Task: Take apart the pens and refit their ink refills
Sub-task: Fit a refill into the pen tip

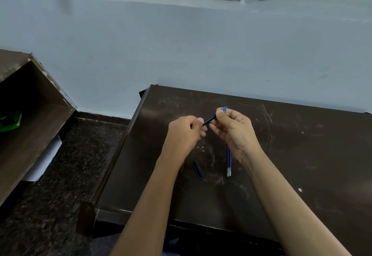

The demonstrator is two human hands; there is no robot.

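Both hands hold one dark pen [209,120] with a blue tip above the dark brown table [302,155]. My left hand [186,132] is closed around the pen's rear end. My right hand [231,128] pinches its front end, and the blue tip pokes out past the fingers at the upper right. On the table below lie two blue ink refills [228,163] side by side, partly hidden by my right wrist. A dark pen barrel piece [198,170] lies to their left. Another dark piece [181,168] peeks out beside my left forearm.
The table's left edge [120,155] drops to a dark speckled floor [70,165]. A brown shelf unit [30,114] with a green object [11,121] stands at the left. A pale wall [181,44] runs behind the table.
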